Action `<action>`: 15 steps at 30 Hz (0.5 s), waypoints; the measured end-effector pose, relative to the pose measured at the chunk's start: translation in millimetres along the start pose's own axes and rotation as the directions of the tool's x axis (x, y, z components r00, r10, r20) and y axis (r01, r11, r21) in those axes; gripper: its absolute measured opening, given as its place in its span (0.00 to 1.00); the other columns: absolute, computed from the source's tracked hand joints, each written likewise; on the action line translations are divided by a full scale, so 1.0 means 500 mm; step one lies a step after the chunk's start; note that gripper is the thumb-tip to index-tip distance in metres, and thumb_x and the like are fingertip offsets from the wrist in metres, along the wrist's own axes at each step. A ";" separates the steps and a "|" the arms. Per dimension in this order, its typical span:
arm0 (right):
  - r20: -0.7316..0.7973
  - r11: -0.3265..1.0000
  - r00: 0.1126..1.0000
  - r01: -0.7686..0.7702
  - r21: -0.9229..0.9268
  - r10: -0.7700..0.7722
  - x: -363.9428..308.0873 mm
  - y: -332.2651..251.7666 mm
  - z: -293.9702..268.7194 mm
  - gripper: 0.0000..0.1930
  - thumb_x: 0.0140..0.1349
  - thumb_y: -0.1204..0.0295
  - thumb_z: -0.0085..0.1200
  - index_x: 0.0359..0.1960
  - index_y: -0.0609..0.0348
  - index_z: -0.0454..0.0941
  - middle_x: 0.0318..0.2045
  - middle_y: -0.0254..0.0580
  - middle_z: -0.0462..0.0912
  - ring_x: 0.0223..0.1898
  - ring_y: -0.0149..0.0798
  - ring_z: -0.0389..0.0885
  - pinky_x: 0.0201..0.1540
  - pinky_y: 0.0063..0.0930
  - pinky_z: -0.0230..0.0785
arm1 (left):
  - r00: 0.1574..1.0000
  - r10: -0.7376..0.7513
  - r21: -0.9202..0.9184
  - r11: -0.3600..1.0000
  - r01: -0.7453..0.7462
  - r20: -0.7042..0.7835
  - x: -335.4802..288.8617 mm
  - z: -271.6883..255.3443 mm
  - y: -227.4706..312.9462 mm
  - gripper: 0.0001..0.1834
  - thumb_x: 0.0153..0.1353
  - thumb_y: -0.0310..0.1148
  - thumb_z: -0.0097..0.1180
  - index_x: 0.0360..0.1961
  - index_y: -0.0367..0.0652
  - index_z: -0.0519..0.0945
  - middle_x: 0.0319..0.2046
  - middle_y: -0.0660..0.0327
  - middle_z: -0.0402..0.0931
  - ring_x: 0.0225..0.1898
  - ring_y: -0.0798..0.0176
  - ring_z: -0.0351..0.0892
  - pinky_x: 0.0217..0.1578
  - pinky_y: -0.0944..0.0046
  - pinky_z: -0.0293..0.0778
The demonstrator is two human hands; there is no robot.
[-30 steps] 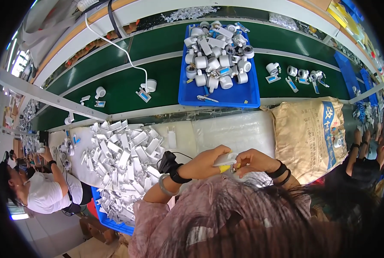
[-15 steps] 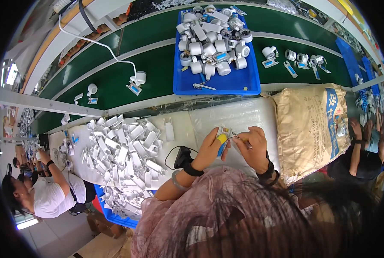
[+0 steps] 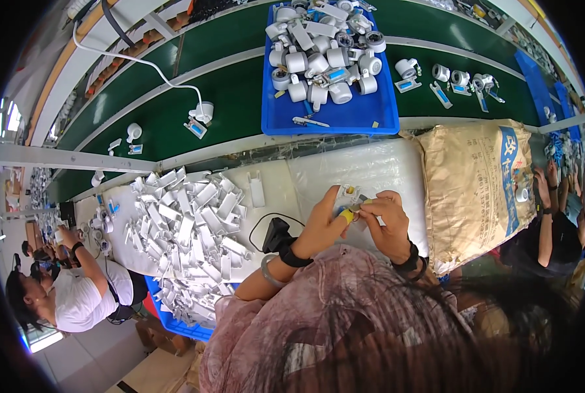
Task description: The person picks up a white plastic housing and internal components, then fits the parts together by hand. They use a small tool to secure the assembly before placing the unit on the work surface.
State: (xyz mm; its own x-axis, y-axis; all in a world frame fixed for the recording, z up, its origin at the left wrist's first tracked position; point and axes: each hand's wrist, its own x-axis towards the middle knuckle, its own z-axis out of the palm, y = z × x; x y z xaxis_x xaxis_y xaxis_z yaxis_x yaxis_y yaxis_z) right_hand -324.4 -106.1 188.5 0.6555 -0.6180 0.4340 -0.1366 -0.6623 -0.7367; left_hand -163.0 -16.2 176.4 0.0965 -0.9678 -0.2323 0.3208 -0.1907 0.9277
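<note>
My left hand (image 3: 320,226) is closed round a small white plastic part (image 3: 348,191) above the light work surface. A yellow wrap (image 3: 347,215) shows at that hand's thumb tip. Close beside it, my right hand (image 3: 389,223) has its fingers bent and pinched together against the part. Something small and dark shows at those fingertips, too small to name. The fingers hide most of the part's lower side. Left of my hands, a single white plastic channel-shaped cover (image 3: 257,190) lies apart from a large heap of similar covers (image 3: 186,219).
A blue tray (image 3: 345,122) of white round housings stands ahead on the green conveyor belt (image 3: 233,85), with several loose housings either side. At right is a brown paper sack (image 3: 466,203); near my left wrist, a black device (image 3: 276,234) with a cable. Co-workers sit at both sides.
My left thumb has swung down and right across the part, and the part's blue strip has gone from view below. The right fingers have closed in nearer. The view has shifted slightly.
</note>
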 end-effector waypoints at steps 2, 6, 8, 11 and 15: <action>-0.001 0.999 1.000 0.026 -0.019 -0.026 -0.003 -0.001 0.000 0.12 0.51 0.84 0.62 0.37 0.59 0.80 0.31 0.41 0.81 0.38 0.42 0.76 0.47 0.37 0.67 | 1.000 0.012 0.031 0.999 -0.012 0.016 -0.002 0.003 0.010 0.21 0.62 0.24 0.45 0.57 0.37 0.64 0.35 0.62 0.72 0.29 0.73 0.71 0.25 0.72 0.70; -0.081 0.995 0.996 0.040 -0.090 -0.047 0.000 -0.006 0.002 0.12 0.48 0.83 0.64 0.35 0.57 0.81 0.33 0.40 0.78 0.40 0.46 0.73 0.46 0.37 0.66 | 0.999 0.041 0.064 0.997 -0.043 0.027 -0.005 0.010 0.020 0.22 0.62 0.25 0.45 0.58 0.37 0.63 0.35 0.62 0.72 0.29 0.72 0.71 0.25 0.71 0.70; -0.084 0.993 0.994 0.061 -0.104 -0.070 0.000 -0.003 0.003 0.12 0.47 0.83 0.64 0.34 0.57 0.82 0.33 0.40 0.77 0.40 0.47 0.73 0.45 0.37 0.66 | 0.998 0.051 0.107 0.993 -0.056 0.048 -0.006 0.011 0.028 0.22 0.62 0.25 0.45 0.58 0.36 0.63 0.34 0.61 0.72 0.28 0.72 0.71 0.25 0.71 0.70; -0.096 0.995 0.994 0.050 -0.083 -0.058 0.001 -0.005 0.007 0.12 0.47 0.83 0.64 0.35 0.57 0.82 0.33 0.40 0.78 0.40 0.46 0.73 0.45 0.36 0.66 | 0.995 0.072 0.156 0.984 -0.081 0.065 -0.008 0.012 0.023 0.22 0.62 0.25 0.44 0.58 0.36 0.63 0.34 0.60 0.71 0.28 0.71 0.71 0.26 0.70 0.70; -0.121 0.993 0.991 0.040 -0.108 -0.053 0.007 -0.009 0.010 0.11 0.47 0.81 0.65 0.33 0.55 0.82 0.30 0.35 0.78 0.33 0.38 0.75 0.48 0.37 0.64 | 0.993 0.094 0.181 0.978 -0.105 0.066 -0.007 0.013 0.023 0.22 0.62 0.25 0.43 0.58 0.36 0.63 0.35 0.60 0.71 0.28 0.71 0.70 0.27 0.70 0.70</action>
State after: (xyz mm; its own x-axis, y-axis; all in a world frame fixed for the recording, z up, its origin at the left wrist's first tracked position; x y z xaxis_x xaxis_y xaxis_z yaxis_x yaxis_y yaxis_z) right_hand -317.8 -103.0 190.7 0.5670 -0.6285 0.5324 -0.1895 -0.7286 -0.6583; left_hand -165.6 -15.8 189.7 0.0640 -0.9902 -0.1242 0.1328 -0.1149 0.9845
